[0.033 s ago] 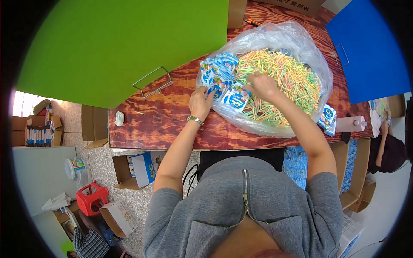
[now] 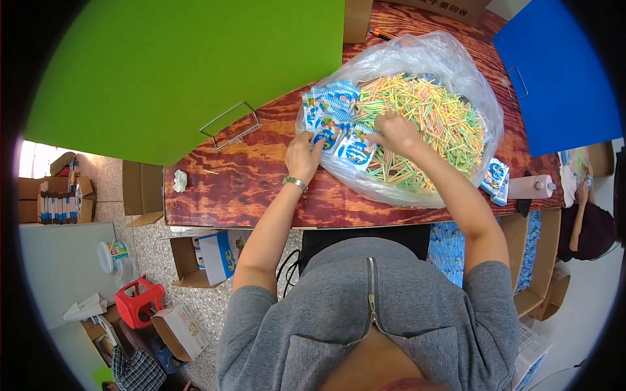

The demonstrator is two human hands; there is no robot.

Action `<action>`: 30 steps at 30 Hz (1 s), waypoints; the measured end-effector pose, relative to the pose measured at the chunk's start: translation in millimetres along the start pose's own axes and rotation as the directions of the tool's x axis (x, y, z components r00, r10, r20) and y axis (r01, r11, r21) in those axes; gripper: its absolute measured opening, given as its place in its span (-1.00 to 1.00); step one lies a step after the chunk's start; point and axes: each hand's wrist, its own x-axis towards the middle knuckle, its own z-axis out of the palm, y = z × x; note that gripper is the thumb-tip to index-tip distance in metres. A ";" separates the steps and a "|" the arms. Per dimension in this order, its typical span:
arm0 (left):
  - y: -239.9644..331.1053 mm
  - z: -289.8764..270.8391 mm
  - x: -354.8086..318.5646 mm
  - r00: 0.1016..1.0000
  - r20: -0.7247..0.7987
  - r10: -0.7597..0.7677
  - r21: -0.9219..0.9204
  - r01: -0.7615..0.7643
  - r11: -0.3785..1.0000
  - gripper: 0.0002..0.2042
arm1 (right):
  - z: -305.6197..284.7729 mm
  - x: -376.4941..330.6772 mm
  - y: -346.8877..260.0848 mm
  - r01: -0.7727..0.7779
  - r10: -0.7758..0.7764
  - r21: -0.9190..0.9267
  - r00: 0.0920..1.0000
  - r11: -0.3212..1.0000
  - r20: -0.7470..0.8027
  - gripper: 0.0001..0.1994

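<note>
As we follow the streaked red-brown tabletop [image 2: 235,190] from its left, a crumpled white tissue [image 2: 180,180] and one stray stick [image 2: 211,172] lie apart from the rest. Next comes our left hand [image 2: 302,158], loosely curled at the lower edge of the overlapping blue-and-white packets [image 2: 340,94]; we cannot tell whether it pinches one. These packets lie on the left side of the clear plastic bag [image 2: 486,81], and whether any are filled or sealed is unclear. Our right hand [image 2: 399,135] has bent fingers at the left edge of the thin pastel sticks [image 2: 440,124]; anything pinched there is hidden. With sticks loose across most of the bag, we judge that much more is left than done. Farther right, a small stack of packets [image 2: 497,177], perhaps finished, sits near a pale pink bottle [image 2: 531,187].
</note>
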 end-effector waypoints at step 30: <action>100.8 2.7 3.7 0.954 0.239 0.179 -0.649 0.020 0.761 -0.69 | -88.2 -59.6 28.3 0.218 -0.145 0.630 0.975 0.745 -0.167 -0.80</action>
